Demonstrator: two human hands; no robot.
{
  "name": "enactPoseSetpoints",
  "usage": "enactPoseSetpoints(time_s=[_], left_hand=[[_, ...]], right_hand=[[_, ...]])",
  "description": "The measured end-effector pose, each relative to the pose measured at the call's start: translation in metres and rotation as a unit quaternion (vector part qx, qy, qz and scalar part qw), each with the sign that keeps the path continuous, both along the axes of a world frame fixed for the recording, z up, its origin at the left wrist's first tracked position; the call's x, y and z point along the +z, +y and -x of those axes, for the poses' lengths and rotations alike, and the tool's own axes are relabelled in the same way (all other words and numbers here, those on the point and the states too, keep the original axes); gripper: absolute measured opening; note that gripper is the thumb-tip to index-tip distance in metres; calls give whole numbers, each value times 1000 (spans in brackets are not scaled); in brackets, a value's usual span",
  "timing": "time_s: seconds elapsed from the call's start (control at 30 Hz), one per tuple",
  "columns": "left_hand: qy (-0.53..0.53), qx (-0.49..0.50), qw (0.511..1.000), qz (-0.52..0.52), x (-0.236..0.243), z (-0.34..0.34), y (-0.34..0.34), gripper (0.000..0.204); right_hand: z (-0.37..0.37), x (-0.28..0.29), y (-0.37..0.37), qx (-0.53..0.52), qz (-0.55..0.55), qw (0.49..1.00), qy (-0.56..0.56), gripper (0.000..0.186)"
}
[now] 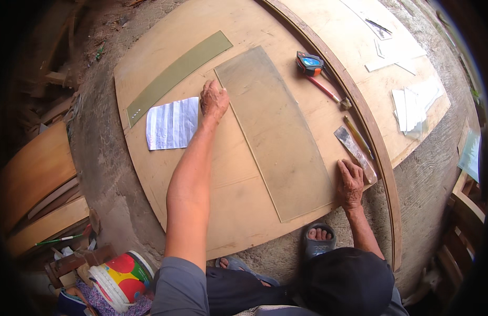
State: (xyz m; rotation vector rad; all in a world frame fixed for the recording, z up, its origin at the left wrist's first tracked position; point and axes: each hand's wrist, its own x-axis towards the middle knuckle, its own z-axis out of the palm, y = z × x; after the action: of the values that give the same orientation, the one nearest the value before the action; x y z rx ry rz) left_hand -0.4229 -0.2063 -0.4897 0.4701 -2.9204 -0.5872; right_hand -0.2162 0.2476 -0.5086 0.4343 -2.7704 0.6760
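My left hand [215, 100] is at the upper left edge of a rectangular, see-through glass pane [275, 137], its fingers curled together. Whether anything is between those fingers is hidden. Beside them a creased sheet of lined paper [172, 124] lies flat, and above it stretches a long greenish glass strip [180, 71]. With its fingers bent and slightly apart, my right hand [351, 181] rests by the pane's lower right corner. Nothing shows in that hand. A flat-bladed scraper [354, 152] lies right beside its fingertips. Everything lies on a pale wooden board [233, 221].
A long wooden strip [354, 92] crosses the board's right side. Near it lie a tape measure [310, 63], a red-handled tool [323, 88] and a yellowish slim tool [358, 134]. Glass offcuts [415, 105] sit farther right. A colourful bucket [123, 279] and lumber [38, 179] stand left.
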Motion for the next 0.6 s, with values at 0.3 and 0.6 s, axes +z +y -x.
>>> enactPoseSetpoints(time_s=[0.3,0.6], left_hand=[[-80,-108,989,65,-3,84,-22,58],[-128,-91,980,120,17,53,-36,53]], right_hand=[[3,10,-4,1,-18,999,-31,61],[2,9,-5,-2,-30,999,-36,65]])
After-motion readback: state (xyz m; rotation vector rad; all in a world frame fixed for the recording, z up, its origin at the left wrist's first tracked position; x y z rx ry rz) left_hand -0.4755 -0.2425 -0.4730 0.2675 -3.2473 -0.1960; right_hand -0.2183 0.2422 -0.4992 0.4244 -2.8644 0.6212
